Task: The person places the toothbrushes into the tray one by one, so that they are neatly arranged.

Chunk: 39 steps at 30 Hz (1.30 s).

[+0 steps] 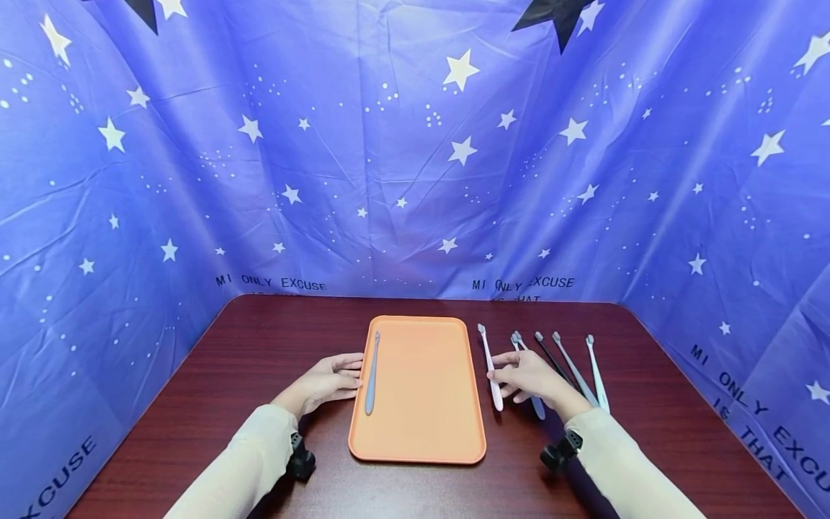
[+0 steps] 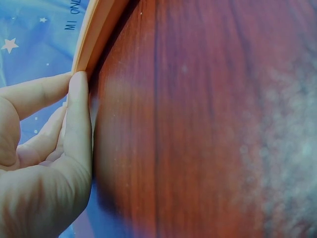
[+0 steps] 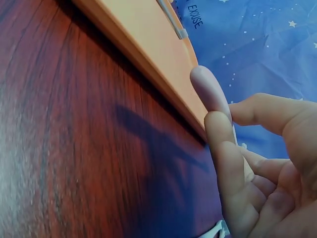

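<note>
My right hand (image 1: pixel 530 375) pinches a pale pink toothbrush (image 1: pixel 491 371) between thumb and fingers, just right of the orange tray (image 1: pixel 418 453). In the right wrist view, the rounded handle end of the pink toothbrush (image 3: pixel 208 89) sticks out past the fingertips. My left hand (image 1: pixel 327 382) is at the tray's left edge. In the left wrist view, its thumb and a finger pinch the tray rim (image 2: pixel 94 42). On the tray, along its left side, lies a blue-grey toothbrush (image 1: pixel 372 375) with its head toward the back.
Right of the tray lie a black toothbrush (image 1: pixel 551 353), a grey toothbrush (image 1: pixel 573 367), a mint toothbrush (image 1: pixel 597 375) and a blue-handled toothbrush (image 1: pixel 538 408) partly hidden by my right hand. The dark wooden table (image 1: pixel 272 324) ends at a blue star-patterned curtain (image 1: pixel 363 144).
</note>
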Motion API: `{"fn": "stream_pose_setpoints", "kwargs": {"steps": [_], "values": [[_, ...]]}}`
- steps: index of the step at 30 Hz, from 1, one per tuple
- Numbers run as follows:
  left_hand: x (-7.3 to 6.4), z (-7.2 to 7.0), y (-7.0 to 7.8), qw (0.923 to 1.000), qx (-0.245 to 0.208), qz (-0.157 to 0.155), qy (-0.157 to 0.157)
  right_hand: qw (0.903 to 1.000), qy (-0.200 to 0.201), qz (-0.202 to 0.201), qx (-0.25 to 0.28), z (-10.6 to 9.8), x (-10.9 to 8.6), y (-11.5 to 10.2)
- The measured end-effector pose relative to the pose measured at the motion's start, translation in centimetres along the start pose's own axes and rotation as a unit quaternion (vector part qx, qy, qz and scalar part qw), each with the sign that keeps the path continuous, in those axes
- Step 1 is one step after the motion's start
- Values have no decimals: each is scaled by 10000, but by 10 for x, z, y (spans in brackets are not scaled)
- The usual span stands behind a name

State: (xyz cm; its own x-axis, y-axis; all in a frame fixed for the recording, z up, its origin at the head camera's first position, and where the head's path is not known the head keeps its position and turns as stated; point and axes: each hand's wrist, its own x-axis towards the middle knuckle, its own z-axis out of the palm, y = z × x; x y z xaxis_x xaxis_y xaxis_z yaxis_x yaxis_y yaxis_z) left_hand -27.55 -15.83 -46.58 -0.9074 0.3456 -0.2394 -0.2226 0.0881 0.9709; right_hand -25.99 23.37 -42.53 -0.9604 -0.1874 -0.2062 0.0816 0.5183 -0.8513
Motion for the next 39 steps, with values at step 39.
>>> {"fn": "stream_pose_setpoints", "kwargs": {"steps": [39], "values": [[-1, 0, 3, 10000, 20, -88, -27, 9883, -1130, -68, 1026, 60, 27, -41]]}}
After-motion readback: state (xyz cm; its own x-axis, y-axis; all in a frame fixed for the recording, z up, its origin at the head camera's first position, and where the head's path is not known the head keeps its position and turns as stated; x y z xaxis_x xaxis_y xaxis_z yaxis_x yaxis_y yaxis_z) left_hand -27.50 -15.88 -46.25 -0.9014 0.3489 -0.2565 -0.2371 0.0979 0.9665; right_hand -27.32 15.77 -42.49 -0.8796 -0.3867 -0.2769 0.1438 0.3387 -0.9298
